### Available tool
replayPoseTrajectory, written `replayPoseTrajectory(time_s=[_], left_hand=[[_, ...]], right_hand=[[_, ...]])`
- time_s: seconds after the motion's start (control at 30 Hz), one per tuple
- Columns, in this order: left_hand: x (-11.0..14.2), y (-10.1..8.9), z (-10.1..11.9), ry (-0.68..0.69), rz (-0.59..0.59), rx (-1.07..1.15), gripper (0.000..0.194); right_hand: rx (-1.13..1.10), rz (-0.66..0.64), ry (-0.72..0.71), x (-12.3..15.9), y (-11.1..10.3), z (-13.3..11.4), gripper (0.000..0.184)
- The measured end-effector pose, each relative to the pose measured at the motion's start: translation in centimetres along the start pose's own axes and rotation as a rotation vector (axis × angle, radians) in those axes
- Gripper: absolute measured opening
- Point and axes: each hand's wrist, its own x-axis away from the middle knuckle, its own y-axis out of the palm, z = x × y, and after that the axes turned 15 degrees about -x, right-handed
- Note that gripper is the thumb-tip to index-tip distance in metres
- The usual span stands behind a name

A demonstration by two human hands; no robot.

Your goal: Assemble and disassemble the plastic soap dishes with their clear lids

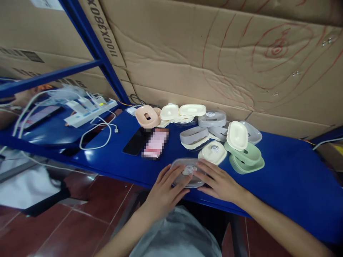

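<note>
A clear, oval plastic cover (190, 182) with a label on top lies near the front edge of the blue table. My left hand (169, 186) rests on its left side with the fingers stretched across the top. From the right, my right hand (218, 181) lays spread fingers on the same cover, close to the label. Whether anything sits under the cover is hard to make out. Just behind my right hand lies a cream oval dish (214, 153) with a label. To its right, a cream dish (237, 135) leans on green oval pieces (248, 160).
Behind are grey plastic rings (194, 135), a clear cover (212, 118), cream dishes (192, 110) and a peach dish (147, 117). Two phones (134, 142) lie to the left. A power strip (91, 113) with cables stands beyond a blue frame post. Cardboard (227, 53) walls the back.
</note>
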Motion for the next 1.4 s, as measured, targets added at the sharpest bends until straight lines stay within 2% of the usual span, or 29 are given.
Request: replayPoseTrajectory(time_s=[0.17, 0.33, 0.53, 0.77, 0.97, 1.07, 1.2, 1.3, 1.4], left_hand=[[0.4, 0.5, -0.6, -0.105, -0.055, 0.129, 0.064], [0.5, 0.9, -0.8, -0.118, -0.078, 0.192, 0.065], [0.7, 1.1, -0.9, -0.084, -0.065, 0.188, 0.069], [0.7, 1.2, -1.2, -0.047, -0.067, 0.191, 0.066], [1.3, 1.2, -0.8, -0.016, -0.030, 0.226, 0.059], [1.5, 0.8, 0.4, 0.026, -0.078, 0.303, 0.061], [0.3, 0.5, 2.0, 0.130, -0.166, 0.326, 0.062], [-1.5, 0.6, 2.0, 0.168, -0.140, 0.293, 0.056], [-3.4, 0.7, 0.8, 0.127, -0.069, 0.210, 0.048]], right_hand=[[-0.027, -0.021, 0.013, 0.3, 0.0, 0.4, 0.071], [-0.032, 0.009, -0.008, 0.2, -0.1, 0.3, 0.066], [0.014, 0.039, -0.037, 0.3, -0.2, -0.1, 0.060], [0.054, 0.062, -0.042, 0.4, 0.1, -0.4, 0.064], [0.034, -0.023, 0.042, 1.0, -0.5, -2.0, 0.056], [0.041, -0.016, 0.104, 3.4, -1.0, -4.1, 0.052], [0.088, 0.025, 0.253, 8.8, -1.4, -6.8, 0.053], [0.131, 0.123, 0.413, 13.6, -2.0, -8.5, 0.056], [0.197, 0.245, 0.607, 18.4, -3.2, -9.4, 0.060]])
